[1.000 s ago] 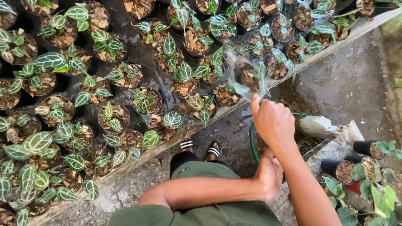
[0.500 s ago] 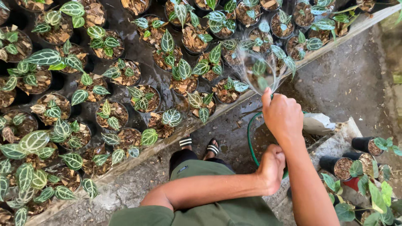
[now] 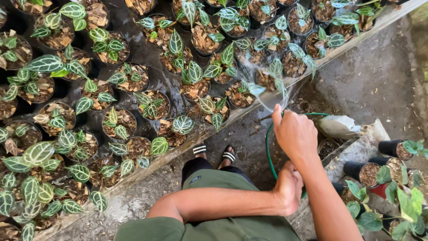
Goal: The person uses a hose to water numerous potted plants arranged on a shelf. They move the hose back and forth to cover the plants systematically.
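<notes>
Many potted plants point(image 3: 151, 105) on black tray point(image 3: 147, 53); wet concrete floor point(image 3: 374, 80)

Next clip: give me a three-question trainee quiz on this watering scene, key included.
1. True or false: the right hand holds the green hose and spray fans out over the potted plants.
2. Where does the left hand rest? A) on a pot B) against the right forearm C) on the ground
3. What is on the person's feet?

Key: 1 true; 2 B; 3 striped black sandals.
</notes>
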